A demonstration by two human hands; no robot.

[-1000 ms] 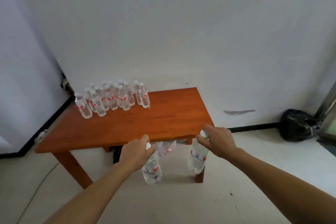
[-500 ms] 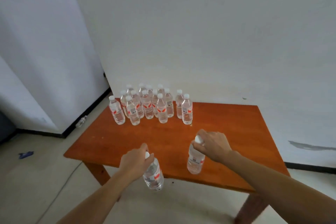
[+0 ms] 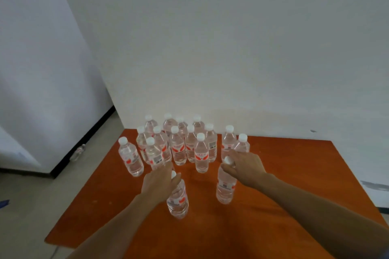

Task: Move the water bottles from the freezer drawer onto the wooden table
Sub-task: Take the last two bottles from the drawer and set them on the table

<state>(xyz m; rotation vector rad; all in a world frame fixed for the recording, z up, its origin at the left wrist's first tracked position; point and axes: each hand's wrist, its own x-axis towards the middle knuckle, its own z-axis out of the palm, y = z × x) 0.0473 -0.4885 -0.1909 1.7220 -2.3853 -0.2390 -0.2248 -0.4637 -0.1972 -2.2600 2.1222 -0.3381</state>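
My left hand (image 3: 160, 182) grips the neck of a clear water bottle (image 3: 177, 202) with a white cap and red label, held upright over the wooden table (image 3: 284, 206). My right hand (image 3: 246, 166) grips the top of a second water bottle (image 3: 225, 188), also upright, to the right of the first. I cannot tell whether either bottle's base touches the tabletop. Behind both hands, several more bottles (image 3: 179, 143) stand in a cluster at the table's far left. The freezer drawer is out of view.
White walls rise behind and to the left of the table, with a black skirting strip. A single bottle (image 3: 78, 152) lies on the floor by the left wall. The table's right half and near part are bare wood.
I have come up to the table and both hands have carried their bottles forward over the tabletop, close to the standing cluster. The grips are unchanged.
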